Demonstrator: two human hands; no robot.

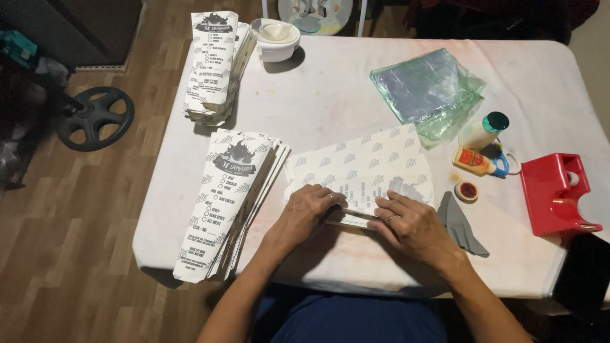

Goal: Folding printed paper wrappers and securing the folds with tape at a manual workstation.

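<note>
At the near edge of the table (330,95), a flat sheet of printed white paper (362,171) lies crosswise, patterned with small grey motifs, its lower margin doubled back into a narrow flap. The step in hand looks like creasing that flap: the left hand (308,213) lies palm down with fingers flat on the fold, and the right hand (410,225) presses beside it, fingers curled over the edge (neither grips anything). Next, judging by this, calls for firm pressure run evenly along the crease. Just left sits 1 fanned stack of finished printed bags (232,200), a 2nd stack (216,67) farther back; glue bottle (481,163) and red tape dispenser (558,194) stand right.
</note>
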